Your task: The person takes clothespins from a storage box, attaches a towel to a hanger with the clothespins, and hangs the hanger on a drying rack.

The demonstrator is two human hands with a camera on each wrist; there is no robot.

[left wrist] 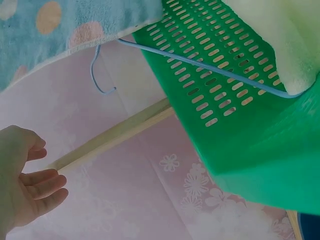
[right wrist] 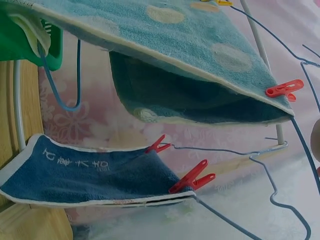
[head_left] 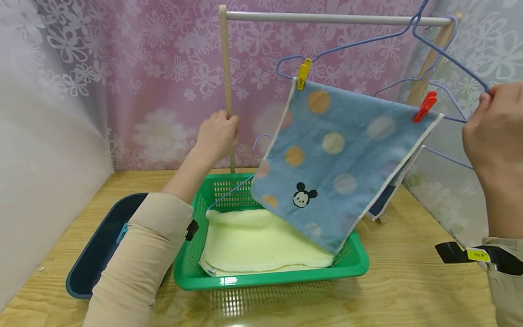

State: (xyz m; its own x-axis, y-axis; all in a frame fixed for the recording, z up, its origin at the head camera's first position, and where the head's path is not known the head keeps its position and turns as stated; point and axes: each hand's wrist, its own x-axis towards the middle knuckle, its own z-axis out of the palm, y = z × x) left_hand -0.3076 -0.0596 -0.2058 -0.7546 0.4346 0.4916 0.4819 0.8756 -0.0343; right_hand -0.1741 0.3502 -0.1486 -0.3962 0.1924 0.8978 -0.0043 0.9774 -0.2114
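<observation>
My right hand [head_left: 496, 131] pinches the right shoulder of a blue wire hanger [head_left: 361, 42]. A blue polka-dot towel [head_left: 347, 159] with a mouse-face patch hangs tilted from it. One yellow clothespin [head_left: 303, 74] grips the towel's upper left corner, and a red clothespin [head_left: 425, 107] the upper right; the right wrist view shows that red clothespin [right wrist: 284, 90] from below. My left hand [head_left: 218, 134] is beside the wooden post [head_left: 226, 63] of the rack, fingers loosely bent. In the left wrist view, the left hand [left wrist: 32, 180] overlaps the post's line, with nothing between thumb and fingers.
Below the towel stands a green basket [head_left: 269, 278] holding a pale yellow towel [head_left: 261, 240] and another hanger. A dark blue tub [head_left: 102, 240] sits left. The rack's metal rail [head_left: 335, 18] runs across the top. A dark blue towel [right wrist: 105, 172] hangs from red clothespins behind.
</observation>
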